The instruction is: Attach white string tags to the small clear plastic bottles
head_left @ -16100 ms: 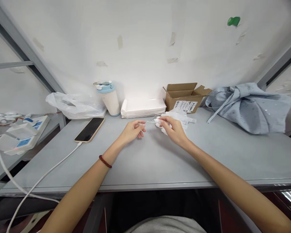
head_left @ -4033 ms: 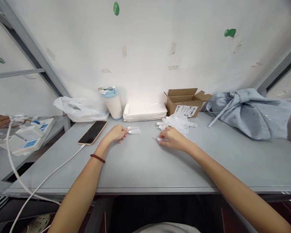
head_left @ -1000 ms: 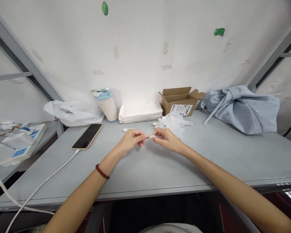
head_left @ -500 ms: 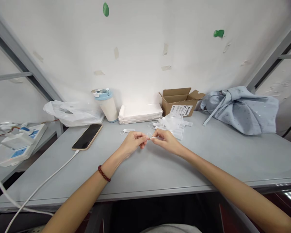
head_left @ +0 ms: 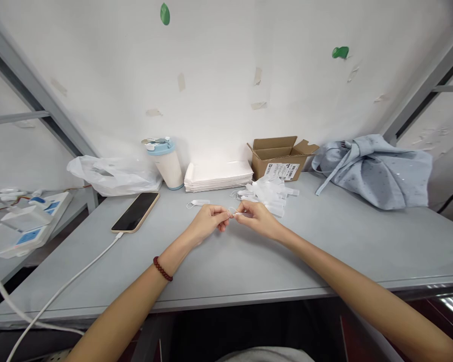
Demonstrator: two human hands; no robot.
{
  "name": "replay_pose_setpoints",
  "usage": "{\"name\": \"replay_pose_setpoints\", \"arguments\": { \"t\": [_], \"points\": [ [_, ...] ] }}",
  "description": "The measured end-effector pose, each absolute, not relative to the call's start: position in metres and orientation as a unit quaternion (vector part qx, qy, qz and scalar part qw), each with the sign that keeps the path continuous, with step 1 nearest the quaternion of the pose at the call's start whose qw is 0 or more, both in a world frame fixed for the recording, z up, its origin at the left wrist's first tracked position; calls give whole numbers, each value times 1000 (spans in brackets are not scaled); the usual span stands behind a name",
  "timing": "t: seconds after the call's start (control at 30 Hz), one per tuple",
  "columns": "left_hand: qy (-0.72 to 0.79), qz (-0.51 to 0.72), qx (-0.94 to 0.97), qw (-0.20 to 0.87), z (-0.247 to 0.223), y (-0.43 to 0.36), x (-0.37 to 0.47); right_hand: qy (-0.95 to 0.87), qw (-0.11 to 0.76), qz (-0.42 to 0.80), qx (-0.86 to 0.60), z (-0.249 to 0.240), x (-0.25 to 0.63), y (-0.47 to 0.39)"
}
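A thin white loop [head_left: 232, 209] is held between the two hands above the middle of the desk [head_left: 324, 241], nearer the back edge than the front. It is slender, curved and cord-like; whatever it is joined to is mostly hidden by the fingers. It is pinched between the thumb and forefinger of the left hand [head_left: 210, 221], whose other fingers are curled, and gripped opposite by the bunched fingertips of the right hand [head_left: 257, 216].

A flat white tag [head_left: 201, 202] with a similar loop is laid just beyond the left hand, and a heap of translucent strips [head_left: 268, 193] is spread beyond the right. Along the back edge, a stack of white packets [head_left: 219, 173] is set between a blue-lidded tumbler [head_left: 169, 168] and an open cardboard box [head_left: 274, 163].

The back left corner is occupied by a crumpled plastic bag [head_left: 113, 176]; a phone [head_left: 136, 212] is placed near the left edge, its white cable [head_left: 79, 271] trailed over the front edge. A knotted grey-blue fabric bag [head_left: 381, 173] is slumped towards the back right corner. The smooth grey desk is backed by a pale wall [head_left: 219, 45] dotted with tape scraps [head_left: 258, 76].
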State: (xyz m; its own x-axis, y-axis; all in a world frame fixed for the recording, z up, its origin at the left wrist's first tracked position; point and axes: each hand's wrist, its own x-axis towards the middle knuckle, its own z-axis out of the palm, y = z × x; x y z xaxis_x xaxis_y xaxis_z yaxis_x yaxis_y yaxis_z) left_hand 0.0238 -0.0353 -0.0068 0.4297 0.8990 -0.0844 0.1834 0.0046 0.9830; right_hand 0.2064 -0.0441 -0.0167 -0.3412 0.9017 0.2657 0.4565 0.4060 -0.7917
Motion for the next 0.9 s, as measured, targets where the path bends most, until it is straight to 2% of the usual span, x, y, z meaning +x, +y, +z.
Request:
{"name": "replay_pose_setpoints", "arguments": {
  "t": [0.23,0.4,0.57,0.9],
  "points": [
    [452,269,644,556,-1,-26,15,-774,365,274,-438,-15,212,-36],
    [508,269,627,526,15,-15,-9,-797,401,47,-449,-17,228,-21],
    [575,272,614,467,26,-7,-33,-841,332,-78,-420,-23,240,-9],
    [655,159,634,380,14,5,-44,-851,161,-163,-472,-29,239,-8]
  ]
}}
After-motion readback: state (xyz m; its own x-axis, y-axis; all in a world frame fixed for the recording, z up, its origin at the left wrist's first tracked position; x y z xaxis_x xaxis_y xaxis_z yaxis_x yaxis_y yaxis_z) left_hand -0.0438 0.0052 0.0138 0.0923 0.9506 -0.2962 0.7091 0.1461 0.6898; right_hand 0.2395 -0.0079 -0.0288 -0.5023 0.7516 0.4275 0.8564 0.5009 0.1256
